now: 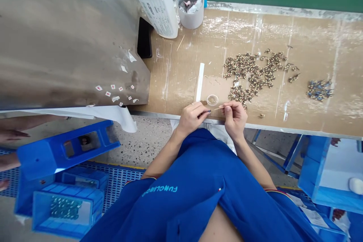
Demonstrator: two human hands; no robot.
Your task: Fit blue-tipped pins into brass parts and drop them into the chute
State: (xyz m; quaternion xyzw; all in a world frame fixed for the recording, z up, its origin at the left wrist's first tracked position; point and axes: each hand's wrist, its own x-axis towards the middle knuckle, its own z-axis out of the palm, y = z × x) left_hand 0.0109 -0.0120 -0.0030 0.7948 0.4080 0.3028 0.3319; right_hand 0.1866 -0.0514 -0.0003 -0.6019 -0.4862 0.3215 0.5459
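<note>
My left hand point(192, 116) is closed at the near edge of the cardboard-covered table point(312, 38), pinching a tiny dark part that I cannot name. My right hand point(234, 115) is closed too, pinching a thin wooden stick point(219, 108) whose tip points at the left fingers. Just beyond both hands sits a small clear round lid point(212, 100). A heap of small brass-coloured parts point(252, 72) lies beyond my right hand. A smaller heap of bluish-grey parts point(318, 89) lies further right.
A white plastic strip point(200, 81) lies beyond my left hand. At the back stand a white bottle point(155, 0) and a clear cup point(190, 5). A metal panel point(62, 38) fills the left. Blue crates point(65, 181) stand on the floor; another person's hand point(11, 134) shows at far left.
</note>
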